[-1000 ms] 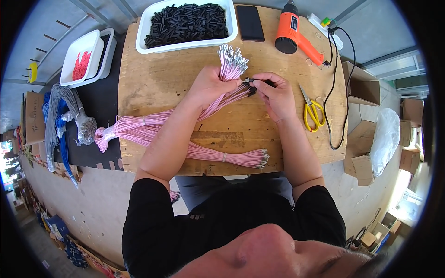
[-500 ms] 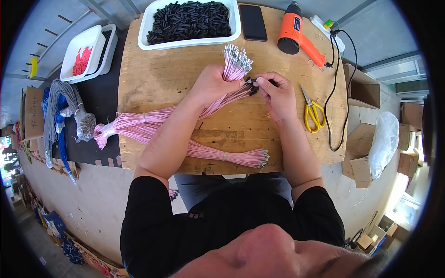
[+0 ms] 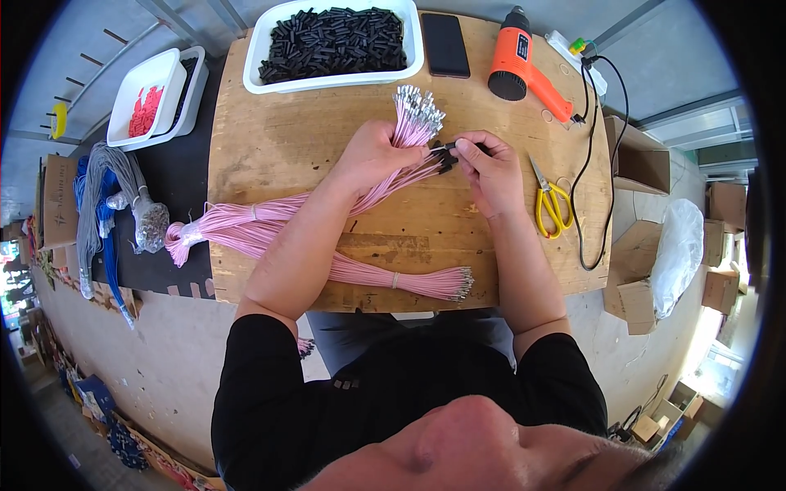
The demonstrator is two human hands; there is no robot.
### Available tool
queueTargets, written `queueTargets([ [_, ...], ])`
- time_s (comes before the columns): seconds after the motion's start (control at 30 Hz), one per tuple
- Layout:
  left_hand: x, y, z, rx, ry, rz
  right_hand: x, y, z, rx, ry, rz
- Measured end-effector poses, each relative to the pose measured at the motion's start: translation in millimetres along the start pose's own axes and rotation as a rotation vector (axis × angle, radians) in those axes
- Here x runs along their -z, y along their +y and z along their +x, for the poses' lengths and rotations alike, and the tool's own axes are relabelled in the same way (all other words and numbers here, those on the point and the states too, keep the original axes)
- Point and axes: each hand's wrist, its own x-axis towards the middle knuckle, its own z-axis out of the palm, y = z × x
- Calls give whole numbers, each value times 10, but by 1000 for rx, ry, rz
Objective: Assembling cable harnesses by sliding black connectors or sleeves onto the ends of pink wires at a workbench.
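A bundle of pink wires [image 3: 375,196] runs across the wooden table, its metal-tipped ends fanned out above my left hand [image 3: 379,157]. That hand is closed around the bundle, thumb pointing right. Several wires beside its thumb end in black sleeves [image 3: 446,162]. My right hand [image 3: 490,168] pinches small black sleeves between thumb and fingers, right at the tip of a wire by the left thumb. Whether the wire sits inside the pinched sleeve is too small to tell. A second tied pink bundle [image 3: 409,281] lies nearer the table's front edge.
A white tub [image 3: 252,80] of black sleeves stands at the back beside a black phone [image 3: 446,45]. At right are an orange heat gun [image 3: 514,61], its black cable and yellow-handled scissors [image 3: 555,209]. Grey wire bundles [image 3: 123,176] and a white tub of red pieces [image 3: 168,78] sit left.
The hands stay almost in place, the right still pinching by the left thumb. The whole view has shifted very slightly.
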Motion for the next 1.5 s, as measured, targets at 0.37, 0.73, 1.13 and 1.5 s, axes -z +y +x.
queueTargets([
  [0.37, 4, -18, 12, -28, -36, -4, 104, 3, 55, -270, -155, 293],
  [0.73, -10, 17, -15, -20, -46, -37, 67, 23, 33, -282, -168, 260],
  [1.13, -10, 75, -27, 53, -38, -91, 62, -58, 26, -96, -6, 192],
  [1.5, -16, 63, -19, 19, -52, 12, -52, -42, -51, -60, -34, 20],
])
